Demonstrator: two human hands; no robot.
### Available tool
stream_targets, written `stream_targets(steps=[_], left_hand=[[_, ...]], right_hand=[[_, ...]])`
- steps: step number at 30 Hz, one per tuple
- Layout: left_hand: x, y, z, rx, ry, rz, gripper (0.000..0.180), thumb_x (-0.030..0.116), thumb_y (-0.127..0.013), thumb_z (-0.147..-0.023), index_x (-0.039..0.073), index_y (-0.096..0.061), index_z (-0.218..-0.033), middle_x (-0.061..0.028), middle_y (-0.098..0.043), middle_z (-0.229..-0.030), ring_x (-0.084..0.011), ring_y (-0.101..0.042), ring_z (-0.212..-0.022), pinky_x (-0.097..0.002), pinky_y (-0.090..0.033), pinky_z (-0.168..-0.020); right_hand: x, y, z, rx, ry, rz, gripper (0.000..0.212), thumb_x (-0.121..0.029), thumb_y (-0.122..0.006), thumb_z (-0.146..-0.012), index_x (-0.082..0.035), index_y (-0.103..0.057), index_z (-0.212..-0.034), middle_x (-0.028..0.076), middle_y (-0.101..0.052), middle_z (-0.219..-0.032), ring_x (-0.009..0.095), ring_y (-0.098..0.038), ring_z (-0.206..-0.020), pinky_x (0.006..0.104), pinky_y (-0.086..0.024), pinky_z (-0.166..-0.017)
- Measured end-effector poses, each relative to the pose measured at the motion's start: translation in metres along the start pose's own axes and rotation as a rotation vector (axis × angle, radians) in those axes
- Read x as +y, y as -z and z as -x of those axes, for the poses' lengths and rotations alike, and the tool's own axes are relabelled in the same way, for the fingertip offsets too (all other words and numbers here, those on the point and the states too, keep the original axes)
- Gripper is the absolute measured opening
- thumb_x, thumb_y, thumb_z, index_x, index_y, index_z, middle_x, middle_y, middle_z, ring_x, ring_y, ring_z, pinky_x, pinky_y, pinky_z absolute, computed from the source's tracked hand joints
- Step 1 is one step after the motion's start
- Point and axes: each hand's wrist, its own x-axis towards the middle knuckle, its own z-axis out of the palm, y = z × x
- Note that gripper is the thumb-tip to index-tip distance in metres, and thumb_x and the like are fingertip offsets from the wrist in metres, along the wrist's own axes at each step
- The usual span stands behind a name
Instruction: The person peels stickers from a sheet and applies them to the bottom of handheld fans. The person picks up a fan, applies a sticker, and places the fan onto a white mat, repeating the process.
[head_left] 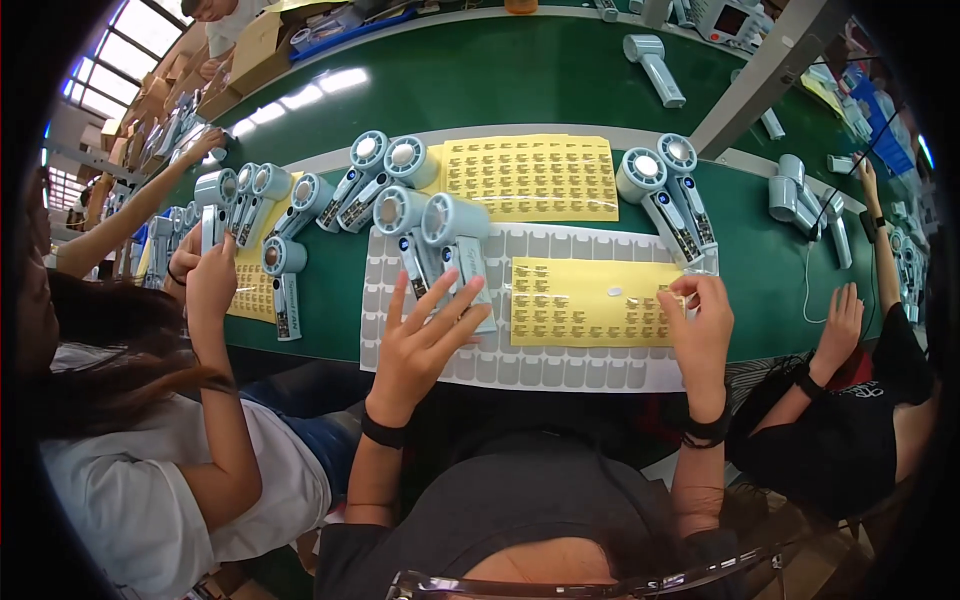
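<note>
My left hand (430, 335) is open, its spread fingers lying across the handle of a light-blue handheld fan (455, 220). A second handheld fan (398, 212) lies close beside it on the left. My right hand (703, 325) is closed in a pinch at the right end of a yellow label sheet (570, 325); whatever lies between thumb and forefinger is too small to name. Rows of small printed labels cover parts of that sheet, with a bare stretch and a small white oval (614, 292) in its middle. Beneath it lies a larger white sheet (600, 375) patterned with grey rounded shapes.
More yellow label sheets (530, 180) lie beyond. Fan pairs stand at the back left (368, 150) and back right (678, 155). To my left a co-worker's hand (212, 285) holds a fan; a co-worker's hand (842, 320) rests at right. A metal post (770, 80) slants up.
</note>
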Motion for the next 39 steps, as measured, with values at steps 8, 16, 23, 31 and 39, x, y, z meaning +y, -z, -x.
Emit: stream_targets(steps=[8,16,23,31,39], left_hand=[[0.008,0.008,-0.011,0.519,0.271,0.892,0.047,0.03,-0.071,-0.089,0.003,-0.052,-0.123,-0.0194,-0.058,-0.133,-0.0308,-0.051,-0.129,-0.0536,-0.026,-0.117],[0.03,0.002,-0.039,0.865,0.428,1.663,0.058,0.023,-0.073,-0.09,0.003,-0.034,-0.128,-0.0146,-0.056,-0.103,-0.0265,-0.06,-0.092,-0.0452,-0.044,-0.101],[0.046,-0.006,-0.038,0.551,0.36,1.138,0.063,0.002,-0.074,-0.082,0.008,-0.028,-0.124,-0.0168,-0.057,-0.105,-0.021,-0.058,-0.097,-0.0367,-0.047,-0.091],[0.054,-0.002,-0.046,0.592,0.311,1.088,0.063,0.006,-0.08,-0.079,0.002,-0.042,-0.129,-0.0183,-0.059,-0.115,-0.0258,-0.059,-0.111,-0.0373,-0.046,-0.099],[0.056,-0.004,-0.048,0.5,0.238,0.913,0.061,0.002,-0.083,-0.072,0.0,-0.057,-0.127,-0.0173,-0.059,-0.129,-0.0319,-0.057,-0.122,-0.0436,-0.043,-0.106]], right_hand=[[-0.012,0.011,0.038,-0.168,0.198,-0.155,0.016,-0.002,-0.072,-0.079,-0.001,-0.062,-0.092,0.009,-0.057,-0.084,0.022,-0.057,-0.076,0.032,-0.046,-0.069],[0.018,0.002,0.089,0.016,0.184,0.028,0.015,0.001,-0.071,-0.08,-0.001,-0.067,-0.094,0.011,-0.058,-0.092,0.026,-0.059,-0.084,0.0338,-0.048,-0.072],[0.025,-0.004,0.102,0.087,0.134,-0.015,0.019,0.002,-0.071,-0.08,-0.001,-0.069,-0.099,0.012,-0.057,-0.094,0.027,-0.059,-0.086,0.0341,-0.049,-0.074],[0.02,-0.01,0.103,0.097,0.07,-0.084,0.019,0.003,-0.071,-0.08,-0.001,-0.069,-0.098,0.012,-0.057,-0.095,0.027,-0.059,-0.087,0.0338,-0.049,-0.074],[0.017,-0.015,0.111,0.14,0.144,0.018,0.01,0.004,-0.07,-0.081,0.0,-0.063,-0.088,0.011,-0.058,-0.094,0.026,-0.058,-0.088,0.0315,-0.048,-0.075]])
